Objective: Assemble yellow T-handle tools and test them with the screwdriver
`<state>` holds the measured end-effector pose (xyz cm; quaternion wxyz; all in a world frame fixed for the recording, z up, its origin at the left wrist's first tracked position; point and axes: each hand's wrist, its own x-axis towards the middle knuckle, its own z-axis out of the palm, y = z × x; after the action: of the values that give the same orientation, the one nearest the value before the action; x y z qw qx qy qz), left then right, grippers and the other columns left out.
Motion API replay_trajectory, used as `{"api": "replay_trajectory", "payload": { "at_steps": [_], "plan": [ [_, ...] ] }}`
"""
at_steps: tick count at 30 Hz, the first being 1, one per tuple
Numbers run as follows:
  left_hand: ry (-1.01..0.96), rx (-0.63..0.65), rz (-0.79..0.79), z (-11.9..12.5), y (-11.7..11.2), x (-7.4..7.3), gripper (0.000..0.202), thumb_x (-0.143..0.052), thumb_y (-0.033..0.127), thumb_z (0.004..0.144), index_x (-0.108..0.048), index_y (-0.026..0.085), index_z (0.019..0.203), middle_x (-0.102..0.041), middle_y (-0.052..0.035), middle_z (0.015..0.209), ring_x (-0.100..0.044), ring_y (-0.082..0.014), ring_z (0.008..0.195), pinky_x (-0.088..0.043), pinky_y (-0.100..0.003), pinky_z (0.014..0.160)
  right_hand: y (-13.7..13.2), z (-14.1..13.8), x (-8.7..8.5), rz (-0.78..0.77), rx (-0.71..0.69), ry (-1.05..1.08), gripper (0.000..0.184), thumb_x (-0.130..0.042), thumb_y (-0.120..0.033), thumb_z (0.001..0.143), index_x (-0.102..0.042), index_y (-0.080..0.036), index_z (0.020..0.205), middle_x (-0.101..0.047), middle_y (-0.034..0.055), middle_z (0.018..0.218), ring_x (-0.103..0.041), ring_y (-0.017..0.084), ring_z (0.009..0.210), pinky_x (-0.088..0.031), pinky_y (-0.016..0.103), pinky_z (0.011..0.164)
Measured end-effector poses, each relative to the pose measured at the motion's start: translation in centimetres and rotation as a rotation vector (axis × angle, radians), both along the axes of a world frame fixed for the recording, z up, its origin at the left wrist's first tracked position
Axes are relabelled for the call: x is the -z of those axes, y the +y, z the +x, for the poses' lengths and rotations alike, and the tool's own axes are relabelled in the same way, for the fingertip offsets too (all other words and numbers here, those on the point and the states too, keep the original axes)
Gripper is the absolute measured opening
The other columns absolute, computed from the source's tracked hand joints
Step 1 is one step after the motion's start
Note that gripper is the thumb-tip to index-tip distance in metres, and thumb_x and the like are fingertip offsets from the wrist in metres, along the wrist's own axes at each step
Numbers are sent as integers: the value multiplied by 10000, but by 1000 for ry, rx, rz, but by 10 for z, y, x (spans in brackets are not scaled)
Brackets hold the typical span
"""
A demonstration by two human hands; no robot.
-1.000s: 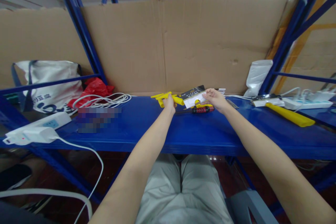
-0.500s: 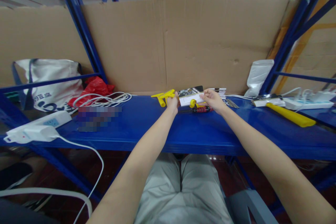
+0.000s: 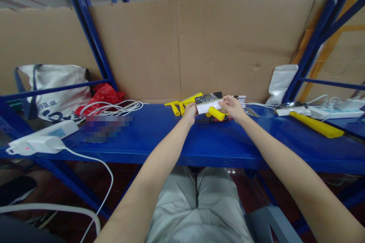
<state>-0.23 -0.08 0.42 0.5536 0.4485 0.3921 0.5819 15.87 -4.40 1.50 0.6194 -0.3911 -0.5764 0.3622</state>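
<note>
left hand [image 3: 190, 111] pinches card pack [image 3: 209, 102] at its 9 o'clock edge, lifted off blue shelf [image 3: 176, 140] | right hand [image 3: 233, 107] grips its 3 o'clock edge plus yellow tool [image 3: 216, 113], likely to steady it | screwdriver [image 3: 219, 119] lies beneath | cardboard wall [image 3: 176, 45] close at 12 o'clock; open shelf toward 6 o'clock.

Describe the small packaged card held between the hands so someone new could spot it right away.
Find the blue shelf in front of the cardboard backing, then go to its middle rear, where the left hand and right hand meet. The card sits between them. Unlike the all-yellow tools beside it, it is flat and white with a black top strip.
</note>
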Motion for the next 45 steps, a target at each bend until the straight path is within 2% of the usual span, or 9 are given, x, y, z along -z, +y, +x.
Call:
{"api": "replay_trajectory", "payload": {
  "at_steps": [7,12,18,23,25,28,33,40,45],
  "plan": [
    [157,77,53,-1,-10,-3,127,-605,198,686,-675,164,787,-708,-41,812,-633,-166,808,-473,-281,720,4,2,3,78,3,31,443,-765,-456,535,-436,-230,729,-612,-54,666,-614,116,611,-559,270,583],
    [196,170,68,0,-14,-5,210,-582,236,703,-681,179,880,-707,-48,919,-610,-198,919,-457,-314,774,8,4,4,115,34,6,452,-736,-501,560,-427,-231,747,-602,-52,670,-614,122,619,-550,263,567],
    [26,227,34,-1,-16,-10,417,-380,496,849,-652,215,992,-699,-60,972,-589,-236,990,-446,-363,799,14,8,7,151,59,-10,418,-709,-486,603,-407,-236,751,-610,-30,727,-624,143,675,-555,294,618],
    [4,265,39,-2,-16,-11,613,-361,692,792,-660,200,1002,-696,-104,963,-601,-254,976,-446,-369,786,15,8,8,146,124,-56,315,-677,-400,655,-424,-231,735,-597,-12,733,-608,142,664,-547,300,621],
    [39,261,56,-1,-14,-8,523,-515,632,758,-669,184,980,-701,-103,910,-625,-233,904,-460,-345,756,15,8,7,140,157,-74,274,-661,-368,665,-434,-226,724,-591,-7,716,-593,137,632,-537,295,597],
    [112,260,106,1,-10,0,320,-740,367,659,-687,120,854,-697,-92,782,-633,-173,714,-476,-296,689,14,8,6,132,195,-134,203,-625,-321,686,-452,-218,710,-582,3,687,-578,137,603,-522,297,573],
    [201,205,178,4,-8,7,16,-696,113,672,-680,109,676,-664,-38,631,-585,-114,559,-477,-261,628,14,11,9,163,257,-354,109,-566,-279,717,-478,-214,717,-592,23,694,-594,169,665,-515,327,603],
    [163,-28,150,7,-12,0,179,-627,-31,658,-630,124,568,-633,-2,588,-555,-82,537,-497,-258,681,12,14,7,274,482,-671,79,-552,-249,711,-495,-195,714,-607,81,840,-595,191,757,-481,343,685],
    [141,-128,117,6,-16,-3,220,-600,-58,663,-614,132,554,-615,3,579,-554,-86,536,-506,-269,686,-1,11,1,153,389,-793,183,-539,-370,772,-471,-201,786,-601,21,637,-562,158,569,-431,285,554]
  ]
}}
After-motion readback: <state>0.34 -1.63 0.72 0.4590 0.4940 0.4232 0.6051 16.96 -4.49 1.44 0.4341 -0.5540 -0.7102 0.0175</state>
